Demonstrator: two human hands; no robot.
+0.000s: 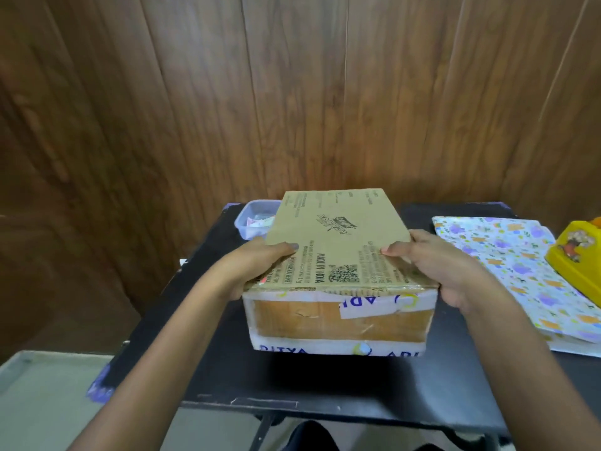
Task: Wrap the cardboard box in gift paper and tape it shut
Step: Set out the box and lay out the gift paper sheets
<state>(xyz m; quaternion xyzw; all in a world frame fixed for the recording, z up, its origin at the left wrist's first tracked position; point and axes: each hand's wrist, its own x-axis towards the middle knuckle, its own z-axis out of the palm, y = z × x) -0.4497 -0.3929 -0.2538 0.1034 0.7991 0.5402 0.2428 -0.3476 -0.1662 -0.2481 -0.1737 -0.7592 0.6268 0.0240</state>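
A brown cardboard box [338, 242] with black print and white tape along its edges is in the middle of the black table [227, 379], held slightly above it. My left hand [257, 268] grips its left side, thumb on the top face. My right hand [445, 268] grips the right side the same way. Folded gift paper [507, 265], white with purple and orange flowers, lies flat on the table to the right of the box.
A yellow tape dispenser [579, 255] sits on the gift paper at the far right edge. A clear plastic container [255, 216] stands behind the box at the back left. A wooden panel wall [292, 92] rises right behind the table. Grey floor [42, 402] lies to the left.
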